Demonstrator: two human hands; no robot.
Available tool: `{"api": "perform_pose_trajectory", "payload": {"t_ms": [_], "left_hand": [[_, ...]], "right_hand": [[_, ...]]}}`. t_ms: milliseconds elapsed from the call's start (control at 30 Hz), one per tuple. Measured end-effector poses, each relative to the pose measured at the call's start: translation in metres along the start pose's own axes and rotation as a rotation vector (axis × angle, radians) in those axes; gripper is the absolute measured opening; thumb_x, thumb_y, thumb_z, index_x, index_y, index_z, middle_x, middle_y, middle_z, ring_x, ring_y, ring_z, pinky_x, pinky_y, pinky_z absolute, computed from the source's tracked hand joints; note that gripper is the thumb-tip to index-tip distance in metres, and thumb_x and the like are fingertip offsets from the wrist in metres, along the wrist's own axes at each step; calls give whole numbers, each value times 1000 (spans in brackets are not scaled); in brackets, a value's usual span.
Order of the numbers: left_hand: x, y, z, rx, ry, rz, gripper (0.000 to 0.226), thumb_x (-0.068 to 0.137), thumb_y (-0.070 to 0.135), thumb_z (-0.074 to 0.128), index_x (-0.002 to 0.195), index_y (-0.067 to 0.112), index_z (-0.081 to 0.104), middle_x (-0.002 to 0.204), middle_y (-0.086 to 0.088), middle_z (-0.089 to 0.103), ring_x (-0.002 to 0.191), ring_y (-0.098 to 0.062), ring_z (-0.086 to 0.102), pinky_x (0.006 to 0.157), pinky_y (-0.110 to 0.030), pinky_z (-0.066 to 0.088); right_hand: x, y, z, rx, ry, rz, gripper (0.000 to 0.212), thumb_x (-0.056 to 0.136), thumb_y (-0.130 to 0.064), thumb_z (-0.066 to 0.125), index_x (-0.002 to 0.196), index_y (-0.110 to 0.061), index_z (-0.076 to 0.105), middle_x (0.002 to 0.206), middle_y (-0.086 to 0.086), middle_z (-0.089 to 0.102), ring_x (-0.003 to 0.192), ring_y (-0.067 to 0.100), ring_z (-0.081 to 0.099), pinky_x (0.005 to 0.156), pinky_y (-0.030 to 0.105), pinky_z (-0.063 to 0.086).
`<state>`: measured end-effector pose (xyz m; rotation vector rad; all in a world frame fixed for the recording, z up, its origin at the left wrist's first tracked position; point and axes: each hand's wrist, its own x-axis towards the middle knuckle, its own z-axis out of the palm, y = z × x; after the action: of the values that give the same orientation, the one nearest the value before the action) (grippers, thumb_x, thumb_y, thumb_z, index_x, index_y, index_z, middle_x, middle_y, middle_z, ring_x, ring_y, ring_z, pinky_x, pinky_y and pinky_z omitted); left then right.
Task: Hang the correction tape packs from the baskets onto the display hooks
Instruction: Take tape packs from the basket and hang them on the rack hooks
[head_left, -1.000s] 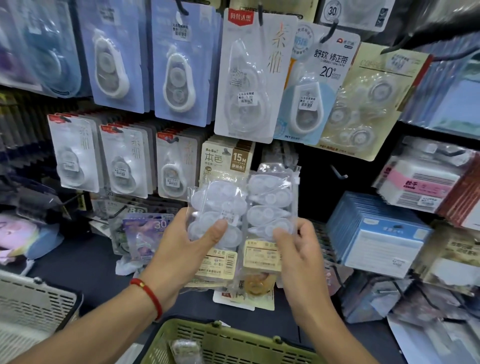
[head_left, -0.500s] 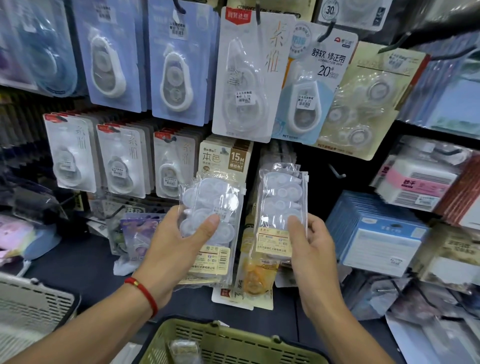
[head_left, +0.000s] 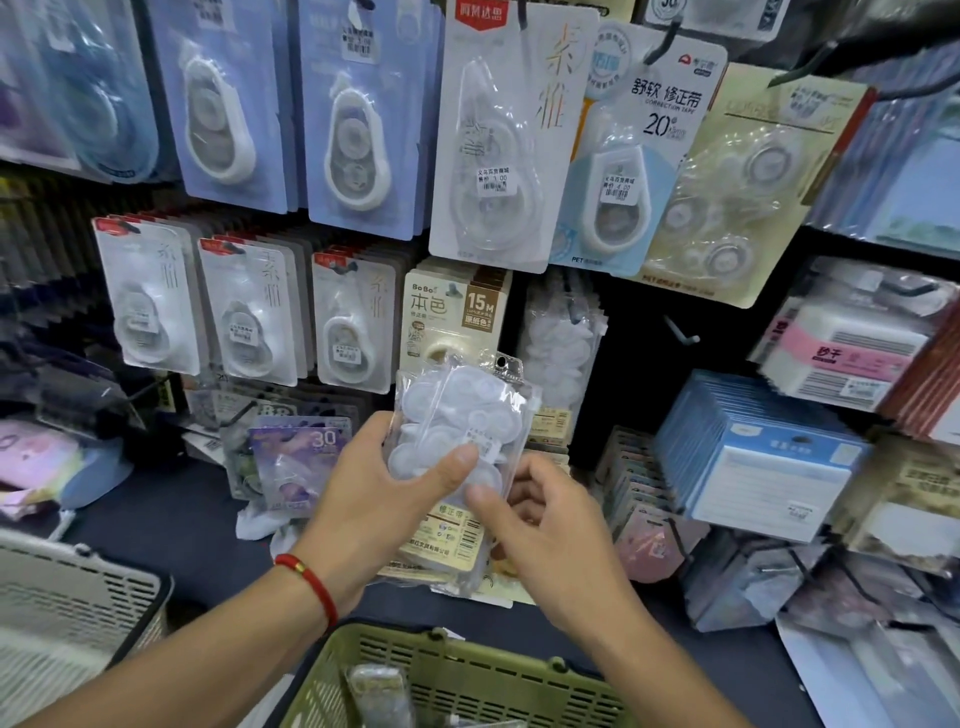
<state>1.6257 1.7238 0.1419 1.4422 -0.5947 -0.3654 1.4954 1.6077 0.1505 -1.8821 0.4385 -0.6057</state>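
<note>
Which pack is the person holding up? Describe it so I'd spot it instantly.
Start at the green plastic basket at the bottom edge; just above it both hands meet. The left hand grips a clear plastic bag of white correction tapes. Unlike the carded packs hanging around, it is soft, see-through and off any hook.

Pretty much the whole wall is being taken up by hanging blister cards, with the big white correction tape card and the BoBo 15M packs being hung right above the clear pack that's being held by the left hand and right hand. The only open bit is being left as a dark gap around the bare hook, squeezed between the clear hanging packs and the stack of blue packs. Lower down, room is being blocked by the green basket, and the left side is being crowded by the white basket.
</note>
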Motion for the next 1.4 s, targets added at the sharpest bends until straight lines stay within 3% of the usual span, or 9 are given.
{"api": "perform_pose_trajectory", "payload": {"t_ms": [167, 267, 367, 667, 1000, 1100, 1233, 1333, 1400], "left_hand": [[0, 7, 0, -75, 14, -64, 49, 75, 52, 81, 114, 24, 68, 105, 6, 81, 97, -15, 79, 73, -26, 62], [3, 5, -3, -81, 38, -154, 18, 97, 48, 68, 106, 34, 72, 112, 9, 79, 110, -16, 74, 99, -46, 57], [3, 4, -4, -66, 66, -152, 14, 102, 42, 63, 113, 36, 70, 115, 15, 77, 116, -11, 70, 109, -48, 51], [4, 8, -4, -72, 111, -117, 15, 103, 39, 63, 116, 35, 70, 116, 15, 77, 116, -11, 70, 109, -49, 52], [4, 12, -4, -105, 132, -135, 16, 102, 40, 65, 115, 33, 71, 115, 8, 78, 115, -22, 72, 106, -57, 53], [5, 11, -5, -99, 125, -124, 20, 102, 40, 65, 119, 32, 69, 118, 11, 77, 117, -17, 71, 108, -50, 52], [4, 11, -4, -93, 124, -111, 17, 102, 39, 65, 116, 32, 70, 113, 12, 79, 113, -14, 72, 104, -45, 54], [4, 10, -3, -89, 115, -102, 19, 102, 35, 65, 118, 27, 69, 110, 9, 80, 107, -14, 75, 97, -41, 57], [4, 9, -2, -80, 99, -96, 20, 101, 33, 68, 118, 25, 68, 106, 7, 81, 102, -14, 77, 90, -37, 59]], "right_hand": [[1, 3, -1, 114, 13, 7, 11, 102, -35, 67, 105, -25, 67, 103, -4, 80, 92, 19, 78, 82, 55, 63], [2, 4, -4, 172, 80, 25, 10, 104, -43, 61, 103, -34, 64, 100, 10, 78, 91, 31, 77, 78, 63, 61], [5, 5, -12, 169, 247, -14, 9, 100, -47, 56, 97, -40, 61, 98, 20, 71, 89, 44, 69, 69, 61, 61], [18, 6, -36, 209, 314, -69, 10, 108, -38, 55, 103, -35, 63, 90, 15, 72, 67, 20, 69, 47, 29, 53], [15, 4, -32, 266, 353, -36, 16, 96, -44, 61, 103, -32, 66, 87, 13, 75, 67, 32, 74, 43, 30, 52], [19, 9, -32, 248, 326, -17, 23, 101, -46, 65, 119, -32, 64, 96, 5, 79, 71, 26, 77, 54, 40, 61], [30, 27, -37, 292, 251, 220, 60, 102, -41, 65, 154, -24, 41, 132, 4, 70, 99, 18, 78, 103, 47, 56], [28, 37, -41, 211, 201, 391, 73, 103, -32, 67, 162, -22, 27, 137, 15, 61, 106, 19, 68, 110, 45, 52], [26, 35, -40, 140, 144, 404, 57, 103, -30, 68, 152, -16, 44, 126, 9, 66, 102, 18, 69, 102, 44, 59]]}}
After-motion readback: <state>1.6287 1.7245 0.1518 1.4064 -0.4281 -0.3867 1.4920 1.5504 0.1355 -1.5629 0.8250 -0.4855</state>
